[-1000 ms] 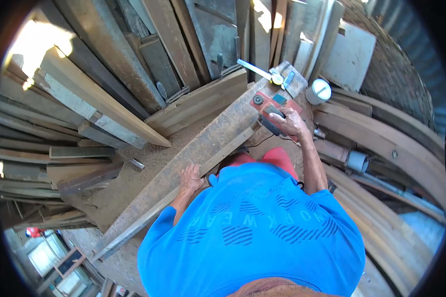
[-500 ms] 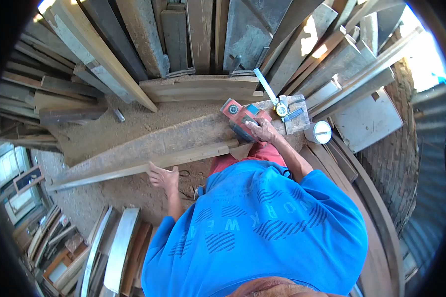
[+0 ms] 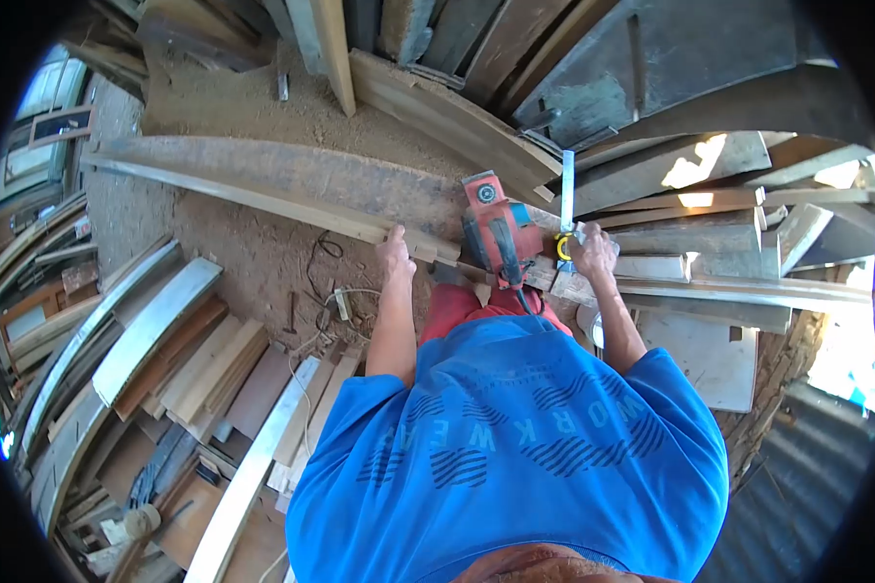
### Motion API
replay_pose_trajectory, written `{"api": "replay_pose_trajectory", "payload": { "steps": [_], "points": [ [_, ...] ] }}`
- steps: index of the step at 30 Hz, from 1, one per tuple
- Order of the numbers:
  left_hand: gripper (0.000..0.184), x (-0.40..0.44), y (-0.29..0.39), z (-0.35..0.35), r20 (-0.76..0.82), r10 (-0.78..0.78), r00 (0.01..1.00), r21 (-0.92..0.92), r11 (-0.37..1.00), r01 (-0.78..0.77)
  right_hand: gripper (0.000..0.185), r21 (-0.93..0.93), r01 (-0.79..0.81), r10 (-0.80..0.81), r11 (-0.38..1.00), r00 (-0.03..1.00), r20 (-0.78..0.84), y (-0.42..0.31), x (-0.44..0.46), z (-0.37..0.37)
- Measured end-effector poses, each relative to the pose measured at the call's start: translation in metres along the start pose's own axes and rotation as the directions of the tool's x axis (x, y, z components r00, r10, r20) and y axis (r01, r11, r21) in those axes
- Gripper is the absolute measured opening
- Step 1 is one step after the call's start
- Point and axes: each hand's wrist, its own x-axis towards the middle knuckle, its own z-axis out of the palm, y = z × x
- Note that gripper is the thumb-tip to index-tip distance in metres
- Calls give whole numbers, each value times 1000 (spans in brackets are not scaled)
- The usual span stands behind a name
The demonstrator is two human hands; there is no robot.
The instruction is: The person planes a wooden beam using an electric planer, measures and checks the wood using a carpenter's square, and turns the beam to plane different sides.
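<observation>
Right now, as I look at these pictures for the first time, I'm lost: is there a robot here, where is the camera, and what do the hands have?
There is no robot, just a person in a blue shirt using two bare hands. The camera sits on the person's head, looking forward and down; its wide lens bends straight things.

A long, wide board serves as the surface. A red power tool rests near one end, with neither hand on it. The left hand is at a pale wooden strip along the board's near edge. The right hand is at a yellow round tool, beside a pale straight blade. How firmly either hand grips, I can't tell.
</observation>
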Motion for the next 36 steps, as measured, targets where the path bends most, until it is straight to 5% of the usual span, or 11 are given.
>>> {"api": "replay_pose_trajectory", "payload": {
  "steps": [5, 8, 10, 13, 18, 20, 22, 25, 28, 31, 36],
  "points": [
    [51, 8, -6, -8, -69, 103, 992, 147, 985, -92, 90, 37, 68, -71, 997, 992, 101, -7, 2, 17],
    [50, 7, -5, 3, -79, 65, 995, 88, 994, -57, 83, -205, 215, -198, 955, 975, 101, -10, 4, 57],
    [48, 3, -4, 1, -69, 25, 997, 71, 997, -21, 83, -188, 173, -148, 967, 979, 139, -16, -2, 60],
    [42, -7, -9, -2, -80, 182, 980, -36, 982, -186, 89, -118, 170, -138, 978, 961, 239, -27, -9, 58],
    [43, -18, -9, -20, -68, 205, 976, -69, 975, -210, 101, -31, 202, -180, 979, 924, 336, -15, -10, 44],
    [48, -20, -6, -20, 14, 206, 979, -79, 976, -204, 91, 179, 172, -209, 969, 955, 209, 8, 1, 42],
    [66, -10, -10, -30, 153, 155, 976, -98, 985, -141, 86, -21, 278, -273, 960, 954, 125, 56, 21, 55],
    [78, -21, -8, -42, 343, 175, 923, -339, 939, -52, 72, -391, 389, -273, 834, 907, 321, 68, 2, 49],
    [83, -19, -25, -51, 419, 135, 898, -401, 915, 50, 75, -539, 359, -176, 762, 916, 361, 46, -20, 40],
    [72, -32, -47, -35, 261, 149, 954, -364, 930, -46, 69, -517, 434, -272, 738, 892, 361, 58, -6, 57],
    [50, -35, -41, -35, 235, 185, 954, -319, 942, -104, 61, -469, 492, -361, 734, 867, 344, 65, -2, 56]
  ]
}}
